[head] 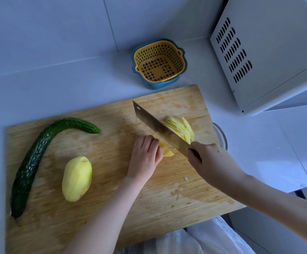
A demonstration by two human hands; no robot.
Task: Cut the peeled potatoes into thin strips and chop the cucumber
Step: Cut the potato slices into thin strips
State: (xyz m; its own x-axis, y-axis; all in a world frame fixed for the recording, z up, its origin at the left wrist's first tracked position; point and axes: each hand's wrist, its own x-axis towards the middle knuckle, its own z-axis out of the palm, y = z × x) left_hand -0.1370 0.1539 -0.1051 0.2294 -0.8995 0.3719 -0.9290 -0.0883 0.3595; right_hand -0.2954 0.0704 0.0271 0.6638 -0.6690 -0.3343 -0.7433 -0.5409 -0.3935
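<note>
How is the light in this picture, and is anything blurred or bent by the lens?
Head view: dim, bluish, even light, with only soft shadows beside the cucumber and whole potato; head view: a dull sheen on the knife blade, no hard glare; head view: wide-angle lens tilts the white vented appliance; nothing clearly blurred.

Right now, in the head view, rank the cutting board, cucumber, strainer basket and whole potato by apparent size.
1. cutting board
2. cucumber and strainer basket: too close to rank; the cucumber is longer, the basket is wider and farther away
3. whole potato
</note>
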